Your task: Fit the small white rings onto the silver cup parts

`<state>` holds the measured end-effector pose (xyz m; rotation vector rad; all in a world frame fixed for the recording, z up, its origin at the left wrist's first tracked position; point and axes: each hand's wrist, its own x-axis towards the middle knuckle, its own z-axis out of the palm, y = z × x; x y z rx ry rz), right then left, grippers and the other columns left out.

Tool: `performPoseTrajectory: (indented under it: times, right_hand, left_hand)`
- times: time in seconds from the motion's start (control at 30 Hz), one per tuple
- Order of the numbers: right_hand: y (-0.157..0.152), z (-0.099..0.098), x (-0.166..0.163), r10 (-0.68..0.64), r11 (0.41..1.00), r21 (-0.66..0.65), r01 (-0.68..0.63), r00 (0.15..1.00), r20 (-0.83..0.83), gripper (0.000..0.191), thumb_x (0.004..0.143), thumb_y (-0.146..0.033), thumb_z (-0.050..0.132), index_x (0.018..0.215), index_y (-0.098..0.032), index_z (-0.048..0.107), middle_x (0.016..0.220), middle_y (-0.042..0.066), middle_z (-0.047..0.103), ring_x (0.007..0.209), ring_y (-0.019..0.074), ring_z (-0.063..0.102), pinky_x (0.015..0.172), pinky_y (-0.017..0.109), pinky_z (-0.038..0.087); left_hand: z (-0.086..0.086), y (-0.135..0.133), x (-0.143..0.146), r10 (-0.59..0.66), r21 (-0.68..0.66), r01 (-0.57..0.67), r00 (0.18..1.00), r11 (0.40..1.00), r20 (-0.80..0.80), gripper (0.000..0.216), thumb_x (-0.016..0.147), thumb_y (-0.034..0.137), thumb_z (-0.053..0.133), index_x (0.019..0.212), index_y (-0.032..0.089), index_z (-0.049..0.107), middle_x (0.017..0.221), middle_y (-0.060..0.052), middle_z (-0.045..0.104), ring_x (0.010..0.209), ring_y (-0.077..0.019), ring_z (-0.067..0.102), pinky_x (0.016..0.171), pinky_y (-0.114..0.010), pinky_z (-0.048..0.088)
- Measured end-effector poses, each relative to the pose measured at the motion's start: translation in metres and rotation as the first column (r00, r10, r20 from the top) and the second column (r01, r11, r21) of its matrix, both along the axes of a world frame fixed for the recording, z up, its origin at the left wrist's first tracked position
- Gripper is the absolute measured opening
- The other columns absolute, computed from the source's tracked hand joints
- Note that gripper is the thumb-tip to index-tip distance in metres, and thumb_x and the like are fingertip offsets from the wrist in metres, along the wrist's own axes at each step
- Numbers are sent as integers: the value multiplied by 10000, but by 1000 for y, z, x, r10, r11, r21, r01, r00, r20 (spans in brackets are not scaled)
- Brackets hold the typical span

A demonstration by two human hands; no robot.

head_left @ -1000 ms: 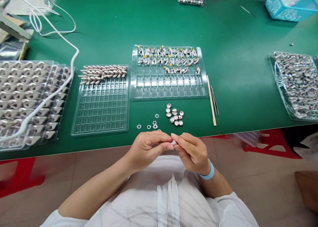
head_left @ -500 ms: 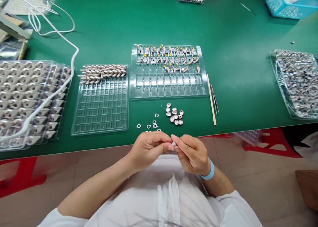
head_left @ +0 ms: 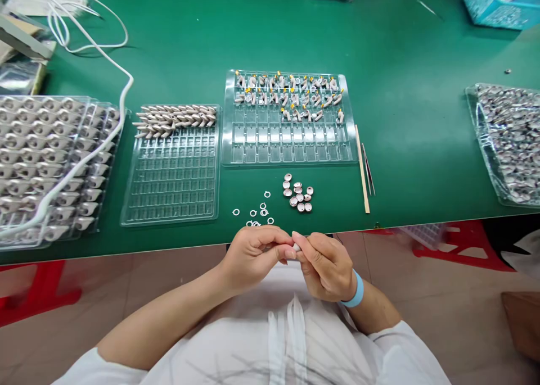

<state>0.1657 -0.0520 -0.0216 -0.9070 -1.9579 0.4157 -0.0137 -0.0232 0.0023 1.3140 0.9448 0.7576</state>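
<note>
Little has changed in the last second: slightly more of the small pale part (head_left: 297, 247) shows at lower centre of the frame, and the rows in the clear tray (head_left: 248, 158) look the same, so handling of this piece seems unfinished. The left hand (head_left: 252, 257) and right hand (head_left: 327, 264) meet tip to tip, both pinched nearly closed on it, forearms angling inward from the bottom corners.

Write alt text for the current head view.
The left hand and right hand together pinch a small pale part at a green table's near edge. Beyond them lie thin rings, round caps and two partly filled clear trays; a pale stick and tweezers lie to the right.
</note>
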Motion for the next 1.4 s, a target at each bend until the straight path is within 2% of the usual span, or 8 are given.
performPoseTrajectory:
  times: [0.33,0.5,0.7,0.9,1.07,1.27,1.4]
  right_hand:
    - [-1,-1,0,-20,1000,-4,20,999,27,519,884,-87,482,1397,-122,418,834,81,644,659,173,595,508,296,496]
    - [-1,-4,-1,-52,999,6,52,998,32,519,879,-90,490,1393,-120,427,820,79,633,632,171,575,492,293,478]
    - [5,-3,1,-13,999,-43,13,1000,-4,508,898,-112,490,1402,-158,434,807,65,627,658,170,578,528,291,491]
    - [17,7,0,28,982,-177,-59,984,-174,439,928,-140,490,1360,-215,490,820,37,618,697,138,578,582,259,525]
    - [16,9,-3,62,960,-250,-128,964,-257,440,936,-153,493,1369,-230,480,850,35,606,761,136,586,631,262,547]
    - [10,4,0,1,950,-298,-90,959,-285,419,922,-144,527,1327,-252,534,905,45,616,759,126,588,634,259,544]
    - [9,3,2,-32,946,-317,-68,954,-298,434,902,-102,553,1302,-269,563,927,47,626,802,133,604,655,265,542]
  left_hand:
    - [-4,0,4,45,-59,-40,996,997,74,136,807,225,686,739,116,731,654,-71,689,542,-127,614,516,-226,551]
    - [-6,0,4,59,-144,-44,993,989,105,171,793,279,711,735,120,736,670,-71,700,545,-125,615,519,-231,571]
    - [-3,5,4,67,-187,-43,990,981,124,198,778,313,735,725,123,726,666,-62,697,576,-135,624,548,-240,581]
    - [-3,14,0,62,14,-65,989,998,133,143,801,268,725,761,130,731,721,-80,697,659,-153,628,609,-260,543]
    - [-11,16,-5,6,94,-23,984,995,177,139,828,270,704,859,137,735,735,-85,696,677,-162,617,634,-289,524]
    - [-15,14,-3,-41,212,5,985,977,167,118,853,210,673,946,167,730,804,-84,716,727,-168,640,679,-294,532]
    - [-12,12,-1,29,332,-48,998,942,62,151,845,168,673,981,185,735,990,-109,712,908,-191,665,786,-304,545]
